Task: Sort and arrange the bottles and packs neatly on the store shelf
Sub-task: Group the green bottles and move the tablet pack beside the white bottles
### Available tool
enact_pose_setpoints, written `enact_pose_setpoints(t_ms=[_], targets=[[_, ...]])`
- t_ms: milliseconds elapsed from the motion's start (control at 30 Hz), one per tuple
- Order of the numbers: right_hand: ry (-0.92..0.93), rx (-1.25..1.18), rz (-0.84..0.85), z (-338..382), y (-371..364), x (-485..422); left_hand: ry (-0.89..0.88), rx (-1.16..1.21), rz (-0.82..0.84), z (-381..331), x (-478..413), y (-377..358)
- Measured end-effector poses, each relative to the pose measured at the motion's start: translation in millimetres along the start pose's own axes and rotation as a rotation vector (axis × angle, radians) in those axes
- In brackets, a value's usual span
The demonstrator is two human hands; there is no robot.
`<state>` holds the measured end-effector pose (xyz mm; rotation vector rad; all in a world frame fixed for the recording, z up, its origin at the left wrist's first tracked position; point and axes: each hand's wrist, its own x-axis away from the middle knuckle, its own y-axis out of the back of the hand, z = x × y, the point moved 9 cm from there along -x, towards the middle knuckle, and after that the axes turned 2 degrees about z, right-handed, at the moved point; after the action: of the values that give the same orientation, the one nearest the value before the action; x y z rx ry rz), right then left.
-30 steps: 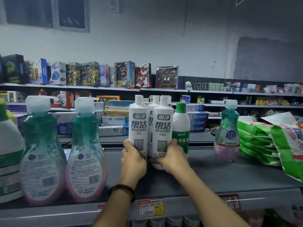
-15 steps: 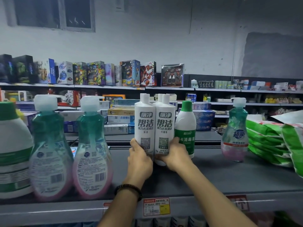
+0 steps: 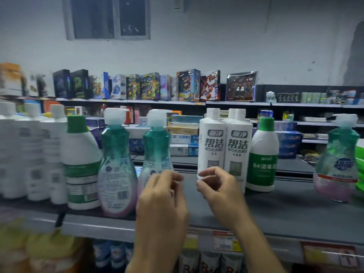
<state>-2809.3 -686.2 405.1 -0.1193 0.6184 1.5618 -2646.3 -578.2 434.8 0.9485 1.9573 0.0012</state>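
Two white bottles (image 3: 211, 146) look rigid, slick, fairly heavy; grip mid-body. Left hand (image 3: 161, 198) and right hand (image 3: 220, 192) hang loosely curled, seemingly empty.

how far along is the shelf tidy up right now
Done: the white bottles stand upright side by side, labels forward, beside the green-capped bottle. In hand: nothing; the left hand and right hand hover empty, fingers loosely curled. Left: one teal bottle stands alone at far right, apart from the teal pair on the left.
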Motion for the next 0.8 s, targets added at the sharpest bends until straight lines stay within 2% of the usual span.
enact_pose_setpoints(t_ms=[67,133,267,400,533,700,800], targets=[[0.004,-0.059,0.124,4.2,-29.0,-5.2,0.002,-0.039,-0.113,16.6,-0.1,22.1],[0.006,-0.075,0.245,6.8,-52.1,-9.6,0.015,-0.089,-0.152,31.0,-2.4,33.6],[0.024,-0.085,0.410,11.5,-77.7,-11.5,0.095,-0.062,-0.069,47.7,-7.1,34.7],[0.039,-0.111,0.449,11.0,-90.6,-11.6,0.124,-0.067,0.013,52.4,-3.8,25.0],[0.022,-0.164,0.457,3.5,-84.9,-7.1,0.139,-0.008,0.004,53.6,-3.6,21.5],[-0.028,-0.162,0.375,-11.0,-33.0,-1.2,0.115,0.181,0.078,37.0,-12.9,-5.3],[-0.040,-0.063,0.263,-18.6,4.2,4.9,0.101,0.274,0.142,18.2,-17.6,-33.6]])
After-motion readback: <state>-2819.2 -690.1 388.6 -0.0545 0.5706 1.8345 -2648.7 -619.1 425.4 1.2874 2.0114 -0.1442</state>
